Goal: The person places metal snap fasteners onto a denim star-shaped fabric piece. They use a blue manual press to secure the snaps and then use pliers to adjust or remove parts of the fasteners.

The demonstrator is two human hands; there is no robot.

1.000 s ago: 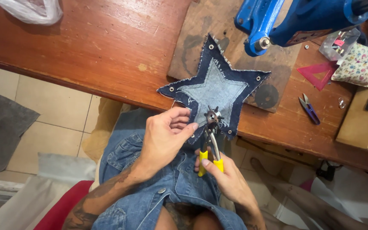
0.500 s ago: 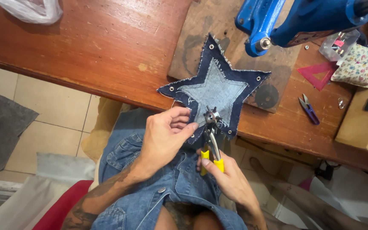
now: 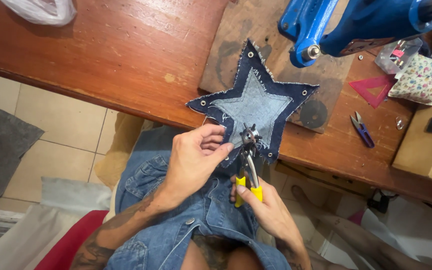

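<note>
Gripping yellow-handled punch pliers (image 3: 248, 165) | frayed denim star (image 3: 253, 102) | wooden table (image 3: 126, 55)

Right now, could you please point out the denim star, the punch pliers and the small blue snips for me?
Denim star (image 3: 252, 102), head view: on its pale centre panel.
Punch pliers (image 3: 248, 137), head view: on the metal head above the yellow handles.
Small blue snips (image 3: 363, 132), head view: on the blue handle, lying on the table.
</note>
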